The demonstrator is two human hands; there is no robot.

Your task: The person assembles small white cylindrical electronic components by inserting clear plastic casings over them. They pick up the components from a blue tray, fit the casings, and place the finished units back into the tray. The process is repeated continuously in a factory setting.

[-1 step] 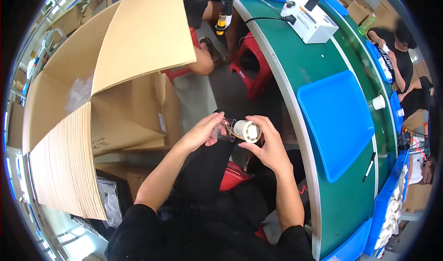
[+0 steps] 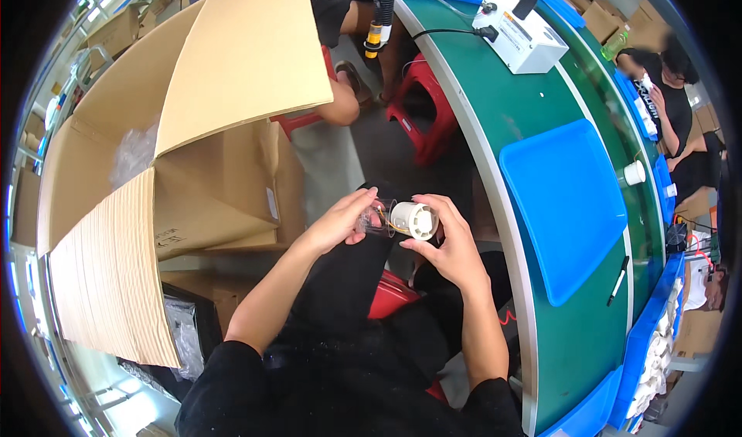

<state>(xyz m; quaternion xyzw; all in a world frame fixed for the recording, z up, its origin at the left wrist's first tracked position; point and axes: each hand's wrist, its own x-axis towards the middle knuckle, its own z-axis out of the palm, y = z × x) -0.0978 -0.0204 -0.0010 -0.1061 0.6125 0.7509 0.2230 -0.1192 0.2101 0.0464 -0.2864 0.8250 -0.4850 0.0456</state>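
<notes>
Above my lap, my left hand (image 2: 349,217) closes its fingers round a clear plastic cylinder (image 2: 377,216). My right hand (image 2: 450,244) grips a white round cap (image 2: 415,220) between thumb and fingers, its slotted face turned partly up. The cap sits against the cylinder's right end, lying sideways; whether it is seated inside cannot be told. Thin yellowish wires show between the two parts. Part of the cylinder is hidden behind my left fingers.
A large open cardboard box (image 2: 216,197) stands at the left. On my right runs a green worktable (image 2: 495,112) with a blue tray (image 2: 564,213), a black-and-white pen (image 2: 617,281) and a white boxy device (image 2: 525,39). A red stool (image 2: 425,112) stands ahead. A co-worker (image 2: 665,81) sits across the table.
</notes>
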